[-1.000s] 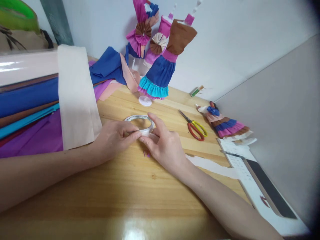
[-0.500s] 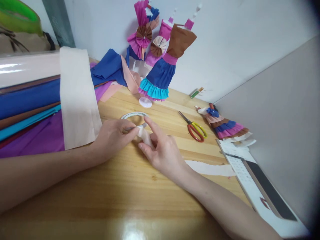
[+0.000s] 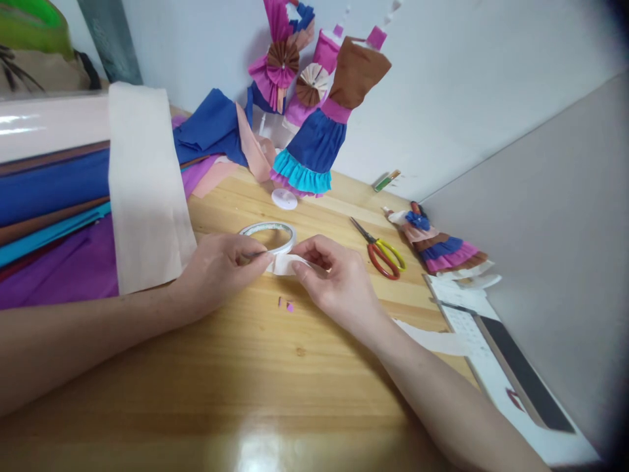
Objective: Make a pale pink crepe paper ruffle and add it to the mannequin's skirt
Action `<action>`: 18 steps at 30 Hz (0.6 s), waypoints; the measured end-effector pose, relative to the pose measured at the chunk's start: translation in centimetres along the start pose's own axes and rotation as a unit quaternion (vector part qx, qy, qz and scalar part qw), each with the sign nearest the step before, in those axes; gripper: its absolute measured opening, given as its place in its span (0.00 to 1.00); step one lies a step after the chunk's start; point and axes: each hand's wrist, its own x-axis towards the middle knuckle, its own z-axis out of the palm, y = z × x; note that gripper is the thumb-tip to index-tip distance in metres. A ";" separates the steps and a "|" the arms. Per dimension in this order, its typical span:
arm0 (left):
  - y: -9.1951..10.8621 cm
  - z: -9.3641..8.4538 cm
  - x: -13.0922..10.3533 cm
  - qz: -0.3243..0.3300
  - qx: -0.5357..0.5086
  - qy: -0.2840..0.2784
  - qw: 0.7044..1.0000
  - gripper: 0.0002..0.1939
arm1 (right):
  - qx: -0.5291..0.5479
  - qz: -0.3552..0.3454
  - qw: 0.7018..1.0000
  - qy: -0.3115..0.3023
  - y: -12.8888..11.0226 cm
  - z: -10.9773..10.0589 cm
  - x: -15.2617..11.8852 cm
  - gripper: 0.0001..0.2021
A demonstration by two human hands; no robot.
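Observation:
Between my hands stretches a small white strip (image 3: 285, 265). My left hand (image 3: 223, 265) is closed, pinching the strip's left end along with a thin dark object whose shape is mostly hidden by the fingers. The strip's right end is held between the thumb and fingers of my right hand (image 3: 334, 272). Just behind the strip, a white tape roll (image 3: 255, 227) lies flat on the wooden table. Small purple scraps (image 3: 289, 307) lie below the strip. Behind my right forearm is a longer pale strip (image 3: 432, 339), partly hidden by the arm.
Scissors (image 3: 386, 257) with red and yellow handles lie right of my hands. A doll dress (image 3: 319, 137) stands at the back, near fan-shaped paper flowers (image 3: 283, 62). Coloured sheets (image 3: 54, 187) and a cream strip (image 3: 147, 196) fill the left; another small dress (image 3: 445, 246) lies right.
My right hand has turned and shifted right, its raised index finger now bent in. The white strip is drawn out sideways, and the purple scraps have come into view.

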 end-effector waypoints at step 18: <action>-0.3 0.2 -0.1 -0.001 -0.001 0.000 1.000 0.16 | -0.069 -0.065 0.995 -0.041 0.2 -1.5 0.6 0.08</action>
